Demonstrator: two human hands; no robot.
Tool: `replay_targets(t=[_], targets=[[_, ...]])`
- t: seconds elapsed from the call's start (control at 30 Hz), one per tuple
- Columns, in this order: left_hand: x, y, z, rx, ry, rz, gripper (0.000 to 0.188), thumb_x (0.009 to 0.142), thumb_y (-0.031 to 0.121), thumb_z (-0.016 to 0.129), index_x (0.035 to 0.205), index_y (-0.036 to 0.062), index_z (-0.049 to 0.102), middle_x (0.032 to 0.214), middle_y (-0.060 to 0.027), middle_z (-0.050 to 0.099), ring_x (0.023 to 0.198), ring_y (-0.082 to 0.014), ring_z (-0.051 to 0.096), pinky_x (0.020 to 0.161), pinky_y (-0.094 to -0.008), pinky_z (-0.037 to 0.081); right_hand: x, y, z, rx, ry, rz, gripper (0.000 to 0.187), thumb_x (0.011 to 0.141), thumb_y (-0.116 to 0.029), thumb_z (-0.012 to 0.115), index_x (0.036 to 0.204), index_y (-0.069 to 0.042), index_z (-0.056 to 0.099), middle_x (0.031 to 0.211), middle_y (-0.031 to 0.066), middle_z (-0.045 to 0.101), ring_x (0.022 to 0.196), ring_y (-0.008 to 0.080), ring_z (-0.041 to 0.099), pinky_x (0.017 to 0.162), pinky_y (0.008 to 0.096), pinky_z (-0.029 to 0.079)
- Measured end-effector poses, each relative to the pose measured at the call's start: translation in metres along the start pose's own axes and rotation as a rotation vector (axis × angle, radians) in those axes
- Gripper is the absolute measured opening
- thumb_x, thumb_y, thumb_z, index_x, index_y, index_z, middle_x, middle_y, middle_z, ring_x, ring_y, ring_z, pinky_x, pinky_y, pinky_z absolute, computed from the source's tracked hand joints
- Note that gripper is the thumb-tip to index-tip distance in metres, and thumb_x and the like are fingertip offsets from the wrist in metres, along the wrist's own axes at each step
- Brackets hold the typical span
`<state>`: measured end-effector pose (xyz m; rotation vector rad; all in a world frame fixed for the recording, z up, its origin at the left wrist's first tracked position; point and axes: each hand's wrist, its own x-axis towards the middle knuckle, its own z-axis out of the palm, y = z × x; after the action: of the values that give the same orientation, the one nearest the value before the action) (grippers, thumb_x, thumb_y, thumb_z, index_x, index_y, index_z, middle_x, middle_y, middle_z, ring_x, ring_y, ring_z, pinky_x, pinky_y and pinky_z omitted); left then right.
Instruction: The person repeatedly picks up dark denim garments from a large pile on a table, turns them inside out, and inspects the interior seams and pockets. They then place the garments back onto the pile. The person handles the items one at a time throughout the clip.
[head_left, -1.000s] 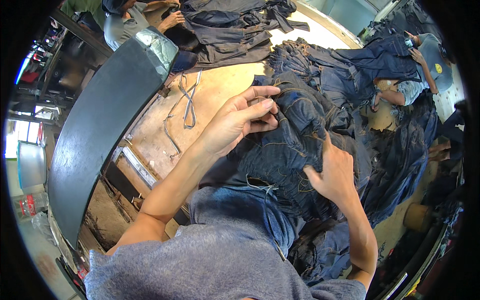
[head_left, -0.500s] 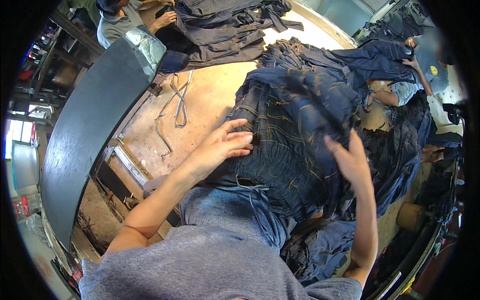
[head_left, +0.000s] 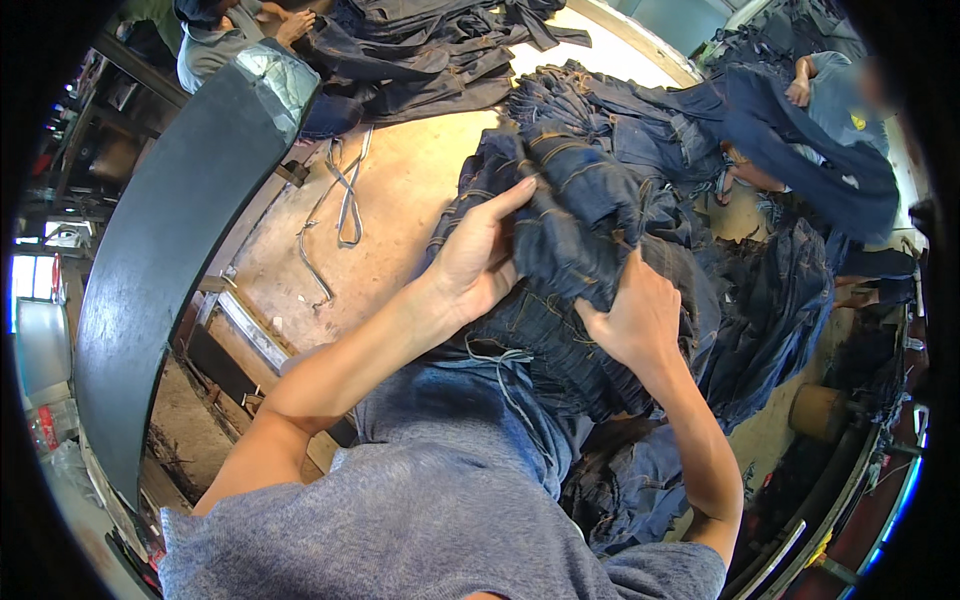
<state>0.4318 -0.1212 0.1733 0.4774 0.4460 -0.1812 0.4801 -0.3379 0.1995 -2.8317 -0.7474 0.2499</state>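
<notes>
A bunched pair of dark blue jeans (head_left: 575, 215) with orange stitching is held up between my hands. My left hand (head_left: 478, 255) grips its left side, the thumb lying along the cloth and the other fingers partly hidden behind it. On the right, my right hand (head_left: 640, 315) is closed around a gathered part of the denim, knuckles up. Below them lies a thick stack of folded jeans (head_left: 560, 345), close against my body. Part of the held pair is blurred by motion.
More jeans (head_left: 770, 310) are heaped to the right, others (head_left: 420, 70) at the far side. A long dark curved board (head_left: 160, 240) rises on the left. Pale cloth strips (head_left: 347, 200) lie on the tabletop (head_left: 400, 170). Co-workers sit far left (head_left: 215, 50) and far right (head_left: 835, 105).
My right hand has moved inward and closed on the denim. My left hand has shifted up and right onto the same jeans. The far-right person has swung a dark garment nearer.
</notes>
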Motion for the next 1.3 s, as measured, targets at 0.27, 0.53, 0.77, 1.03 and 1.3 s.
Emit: replay_targets(t=[0.27,0.53,0.77,1.03,1.3], targets=[[0.053,0.006,0.037,0.084,-0.173,-0.122,0.056,0.111,0.049,0.066,0.142,0.0024,0.065,0.138,-0.0146,0.07,0.126,-0.0265,0.071,0.11,-0.0413,0.059,0.035,0.055,-0.022,0.764,0.023,0.259,0.032,0.088,-0.011,0.083,0.113,0.008,0.074,0.105,0.0162,0.082,0.092,0.0272,0.08,0.086,0.0419,0.062],[0.102,-0.006,0.014,0.869,-0.246,0.431,0.046,0.11,0.039,0.069,0.142,0.0061,0.07,0.124,-0.0113,0.075,0.121,-0.0237,0.072,0.103,-0.0407,0.059,0.119,0.157,-0.121,1.032,-0.004,0.665,0.03,0.085,-0.024,0.078,0.109,-0.004,0.081,0.104,0.0122,0.081,0.088,0.0257,0.078,0.085,0.0389,0.063],[0.115,-0.047,-0.041,1.581,-0.237,0.879,0.03,0.099,0.032,0.078,0.11,0.0043,0.081,0.104,-0.0125,0.079,0.104,-0.0363,0.072,0.101,-0.0499,0.054,0.178,0.228,-0.207,1.122,0.126,0.713,0.033,0.088,-0.03,0.078,0.111,-0.006,0.079,0.102,0.0125,0.081,0.088,0.0279,0.078,0.088,0.0434,0.066],[0.117,-0.041,-0.035,1.701,-0.292,0.736,0.037,0.105,0.038,0.074,0.119,0.005,0.081,0.114,-0.0122,0.078,0.113,-0.033,0.07,0.103,-0.0463,0.051,0.239,0.222,-0.289,1.217,0.451,0.487,0.033,0.096,-0.031,0.073,0.12,-0.008,0.078,0.115,0.0123,0.081,0.101,0.0287,0.078,0.097,0.0432,0.064],[0.124,-0.013,0.022,1.081,-0.571,-0.007,0.105,0.103,0.087,0.044,0.166,0.0028,0.051,0.161,-0.025,0.059,0.16,-0.0386,0.044,0.13,-0.0517,0.037,0.184,0.102,-0.275,1.624,0.69,0.358,0.032,0.105,-0.029,0.068,0.127,-0.008,0.075,0.121,0.0122,0.08,0.108,0.0294,0.077,0.103,0.0459,0.062]])
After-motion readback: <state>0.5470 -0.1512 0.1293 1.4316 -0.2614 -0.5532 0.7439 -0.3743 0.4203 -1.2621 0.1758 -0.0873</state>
